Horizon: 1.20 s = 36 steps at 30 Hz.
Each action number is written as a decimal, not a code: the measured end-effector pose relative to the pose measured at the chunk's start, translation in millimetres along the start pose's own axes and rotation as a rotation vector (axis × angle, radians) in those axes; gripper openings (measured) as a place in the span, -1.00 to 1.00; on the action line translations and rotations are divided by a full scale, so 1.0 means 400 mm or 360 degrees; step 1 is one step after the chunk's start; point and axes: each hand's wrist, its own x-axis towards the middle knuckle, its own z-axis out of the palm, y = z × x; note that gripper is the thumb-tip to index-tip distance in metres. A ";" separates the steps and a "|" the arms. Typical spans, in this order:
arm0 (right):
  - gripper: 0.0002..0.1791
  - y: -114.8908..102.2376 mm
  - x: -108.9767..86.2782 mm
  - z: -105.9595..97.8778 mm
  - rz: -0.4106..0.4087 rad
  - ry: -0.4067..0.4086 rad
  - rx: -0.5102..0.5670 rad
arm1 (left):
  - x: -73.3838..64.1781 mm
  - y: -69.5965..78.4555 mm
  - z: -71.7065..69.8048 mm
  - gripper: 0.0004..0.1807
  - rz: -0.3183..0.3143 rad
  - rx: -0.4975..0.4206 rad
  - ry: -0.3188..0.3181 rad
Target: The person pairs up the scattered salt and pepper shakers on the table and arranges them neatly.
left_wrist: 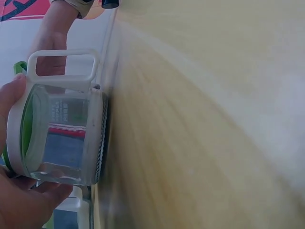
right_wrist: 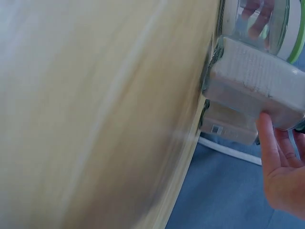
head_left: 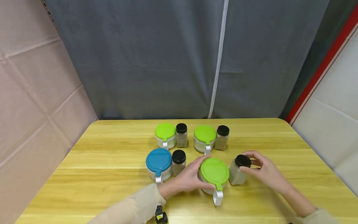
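Note:
My left hand (head_left: 190, 178) curls round a glass seasoning jar (head_left: 214, 171) with a green lid and a white handle pointing toward me. In the left wrist view this jar (left_wrist: 66, 129) looks clear, and its base is at the tabletop. My right hand (head_left: 267, 172) holds a square spice bottle (head_left: 237, 175) by its black cap, thumb on the near side and fingers behind. The bottle (right_wrist: 255, 78) stands upright just right of the green-lidded jar, with pale brown contents. Fingertips (right_wrist: 265, 119) of the right hand touch its side near the cap.
Left of my left hand are a blue-lidded jar (head_left: 158, 161) and a black-capped bottle (head_left: 179, 161). Behind stand two more green-lidded jars (head_left: 165, 132) (head_left: 205, 135), each with a black-capped bottle (head_left: 181, 137) (head_left: 222, 138) at its right. A grey curtain (head_left: 139, 62) hangs beyond the wooden table (head_left: 112, 174).

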 end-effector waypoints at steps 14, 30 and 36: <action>-0.58 -0.013 0.018 0.042 -0.0023 -0.0024 0.0089 | 0.004 -0.020 0.006 -0.02 -0.0002 -0.0259 0.0057; -0.53 -0.020 0.023 0.057 -0.0017 0.0032 -0.0026 | -0.005 -0.022 0.010 0.01 -0.0100 -0.0378 0.0083; -0.52 -0.021 0.022 0.054 0.0009 0.0015 -0.0050 | -0.014 -0.017 0.009 0.05 -0.0109 -0.0249 0.0097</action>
